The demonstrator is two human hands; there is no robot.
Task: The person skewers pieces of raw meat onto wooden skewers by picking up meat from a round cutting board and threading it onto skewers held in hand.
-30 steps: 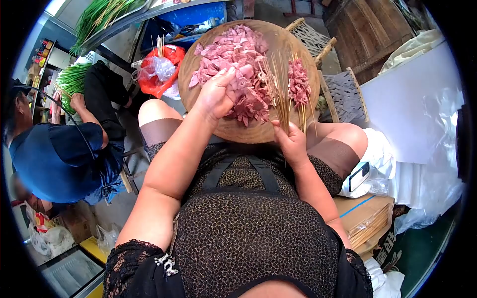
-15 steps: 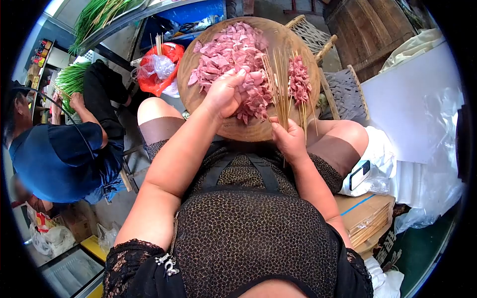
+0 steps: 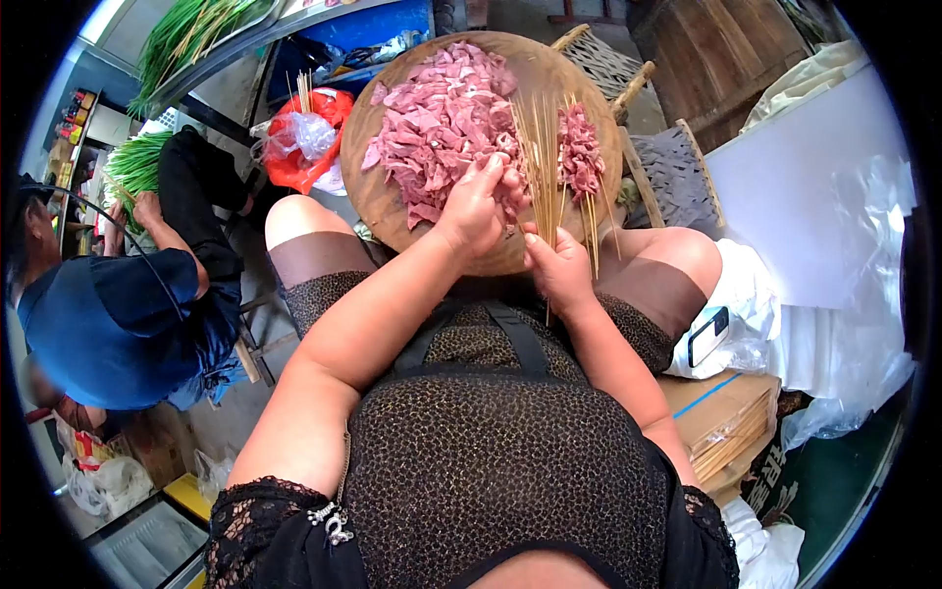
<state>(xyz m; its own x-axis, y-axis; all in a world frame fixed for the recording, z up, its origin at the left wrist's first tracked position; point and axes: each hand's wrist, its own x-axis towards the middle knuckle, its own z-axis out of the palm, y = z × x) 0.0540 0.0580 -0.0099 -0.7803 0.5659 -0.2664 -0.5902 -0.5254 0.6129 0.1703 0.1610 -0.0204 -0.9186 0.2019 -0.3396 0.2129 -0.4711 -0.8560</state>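
Note:
A heap of sliced pink raw meat (image 3: 442,118) covers the left and middle of a round wooden board (image 3: 392,221) above my knees. My left hand (image 3: 476,208) is closed at the heap's lower right, thumb against curled fingers. Meat shows beside its fingertips, but what they pinch is hidden. My right hand (image 3: 557,265) grips a bundle of thin bamboo skewers (image 3: 541,167) near the lower ends, their tips pointing away from me over the board. Right of the bundle lie several skewers threaded with meat (image 3: 580,152), their bare ends toward me.
A red plastic bag (image 3: 306,137) with skewers stands left of the board. At the left, a seated person (image 3: 118,314) handles green stalks (image 3: 137,162). Woven stools (image 3: 672,177) stand at the right. A phone (image 3: 707,336) lies on white plastic above a cardboard box (image 3: 716,412).
My left hand has moved right and slightly toward me, nearer the skewers, and its fingers have closed. My right hand has shifted slightly left with the bundle, which stands more upright.

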